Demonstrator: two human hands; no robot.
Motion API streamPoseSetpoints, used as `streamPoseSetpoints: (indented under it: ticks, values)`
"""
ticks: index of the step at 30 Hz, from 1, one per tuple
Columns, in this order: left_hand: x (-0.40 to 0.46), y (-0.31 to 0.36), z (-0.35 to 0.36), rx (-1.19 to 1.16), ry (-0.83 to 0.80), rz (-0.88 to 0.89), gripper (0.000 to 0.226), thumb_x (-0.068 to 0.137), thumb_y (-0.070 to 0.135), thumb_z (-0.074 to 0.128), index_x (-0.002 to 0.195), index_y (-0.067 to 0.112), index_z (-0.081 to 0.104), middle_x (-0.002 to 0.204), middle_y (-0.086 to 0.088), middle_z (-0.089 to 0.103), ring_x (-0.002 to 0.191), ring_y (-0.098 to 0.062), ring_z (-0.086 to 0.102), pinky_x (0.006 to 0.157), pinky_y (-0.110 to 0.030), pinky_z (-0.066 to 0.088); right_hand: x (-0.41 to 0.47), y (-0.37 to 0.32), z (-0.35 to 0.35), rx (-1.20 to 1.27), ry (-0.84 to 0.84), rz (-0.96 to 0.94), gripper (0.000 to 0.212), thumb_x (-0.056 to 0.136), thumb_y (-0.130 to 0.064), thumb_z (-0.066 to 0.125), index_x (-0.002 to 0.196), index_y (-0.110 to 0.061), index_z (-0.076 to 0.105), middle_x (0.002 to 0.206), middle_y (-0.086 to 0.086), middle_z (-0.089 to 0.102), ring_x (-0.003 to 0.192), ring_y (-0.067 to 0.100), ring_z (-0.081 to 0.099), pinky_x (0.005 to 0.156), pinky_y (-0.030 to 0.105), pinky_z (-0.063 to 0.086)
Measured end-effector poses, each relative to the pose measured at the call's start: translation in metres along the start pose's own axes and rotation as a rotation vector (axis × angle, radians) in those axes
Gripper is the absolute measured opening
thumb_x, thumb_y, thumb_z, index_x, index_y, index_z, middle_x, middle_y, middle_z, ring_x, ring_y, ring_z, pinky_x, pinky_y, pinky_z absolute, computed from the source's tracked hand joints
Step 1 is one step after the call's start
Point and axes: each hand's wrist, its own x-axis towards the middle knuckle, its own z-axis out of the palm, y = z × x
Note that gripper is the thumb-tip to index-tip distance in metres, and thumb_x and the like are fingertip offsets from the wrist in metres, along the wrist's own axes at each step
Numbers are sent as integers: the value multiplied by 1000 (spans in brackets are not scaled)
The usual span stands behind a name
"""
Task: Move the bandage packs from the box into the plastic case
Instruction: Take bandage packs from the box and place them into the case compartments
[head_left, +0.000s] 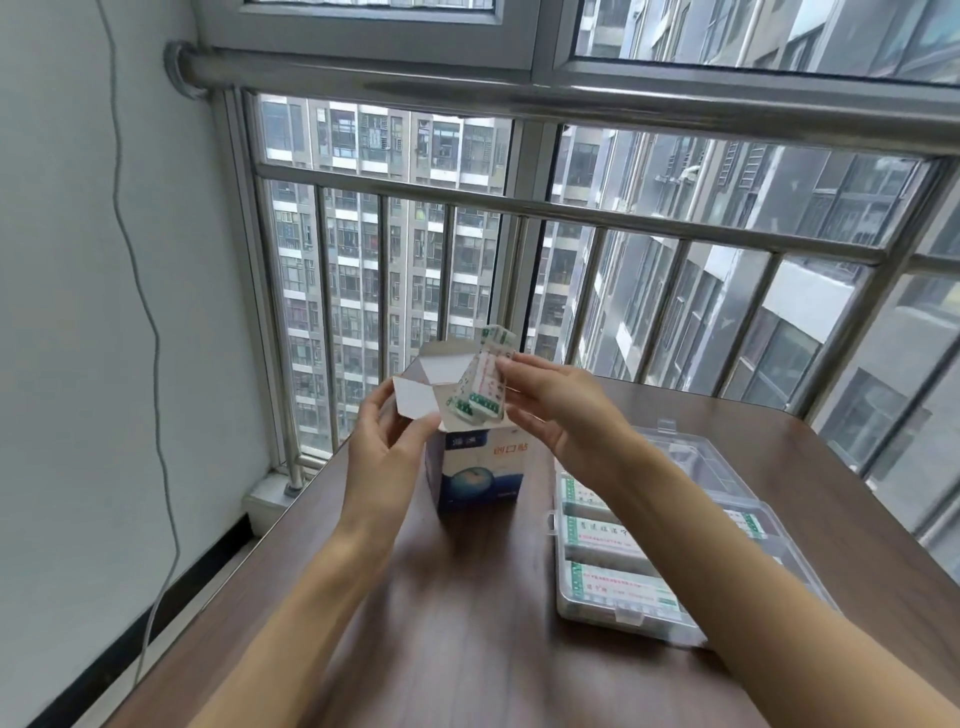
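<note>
While the box (480, 462) is steadied by the left hand (387, 441), light, limp, slippery bandage packs (480, 387) are pinched mid-length by the right hand (556, 402).

Two bare forearms, left hand (387, 441) and right hand (558, 405) unadorned

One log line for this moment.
right hand: pinches bandage packs above box | left hand: holds flap | plastic case: open, partly filled
</note>
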Motion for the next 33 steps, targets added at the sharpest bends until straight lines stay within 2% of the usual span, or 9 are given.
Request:
streamPoseSetpoints:
  ticks: [6, 9, 13, 15, 19, 21, 25, 29, 33]
  values:
    - [3, 2, 0, 85, 35, 33, 50, 96, 17, 54, 143, 20, 36, 106, 26, 50, 116, -5, 51, 101, -22, 39, -9, -3, -17, 84, -56, 88, 11, 92, -15, 56, 100, -11, 62, 79, 1, 68, 73, 11, 63, 57, 15, 51]
    - [3, -1, -2, 116, 114, 52, 55, 94, 29, 57, 144, 18, 35, 131, 12, 50, 123, -7, 48, 108, -29, 37, -19, -1, -30, 62, -100, 120, 11, 93, -16, 54, 97, -12, 63, 82, 1, 66, 74, 11, 61, 65, 18, 51]
    - [-8, 10, 6, 214, 308, 399, 14, 95, 23, 57, 109, 21, 56, 101, 12, 61, 86, 11, 55, 76, -9, 44, -35, -5, -53, 60, -102, 92, 19, 91, -14, 56, 107, -9, 64, 87, 3, 69, 76, 11, 64, 64, 16, 54]
    - [-10, 22, 18, 267, 154, 414, 7, 95, 23, 54, 95, 25, 61, 88, 13, 65, 75, 7, 58, 66, -13, 46, -41, -11, -64, 33, -70, 51, 18, 90, -14, 56, 104, -8, 65, 83, 2, 70, 72, 9, 65, 61, 15, 53]
    - [-14, 38, 67, 439, -486, -67, 19, 99, 37, 41, 91, 35, 58, 101, 8, 69, 86, -2, 63, 72, -27, 55, -53, -20, -85, -23, 6, -32, 17, 89, -13, 57, 102, -7, 67, 80, 0, 70, 78, 10, 63, 72, 21, 47]
    - [-22, 40, 88, 437, -682, -223, 26, 99, 39, 37, 93, 31, 61, 101, 3, 70, 93, -10, 65, 76, -28, 55, -57, -22, -93, -90, 61, -85, 16, 89, -14, 58, 100, -9, 68, 80, -1, 70, 82, 11, 60, 75, 23, 43]
    - [-30, 33, 114, 352, -799, -207, 25, 100, 27, 42, 106, 20, 65, 107, -7, 71, 101, -18, 68, 87, -31, 54, -67, -23, -110, -279, 186, -212, 17, 88, -18, 61, 103, -15, 69, 92, -2, 72, 92, 11, 63, 76, 20, 44]
    - [-31, 18, 136, 314, -835, -215, 19, 98, 26, 48, 104, 24, 67, 101, 2, 73, 96, -9, 68, 75, -22, 55, -77, -21, -129, -345, 246, -274, 21, 88, -17, 63, 108, -13, 68, 97, 0, 71, 89, 7, 65, 59, 10, 49]
    - [-32, 4, 153, 345, -729, -165, 20, 95, 25, 55, 107, 19, 69, 95, 6, 74, 87, -3, 69, 68, -20, 56, -75, -18, -139, -486, 309, -343, 14, 86, -15, 66, 100, -16, 69, 82, -8, 67, 73, -2, 62, 54, 4, 45]
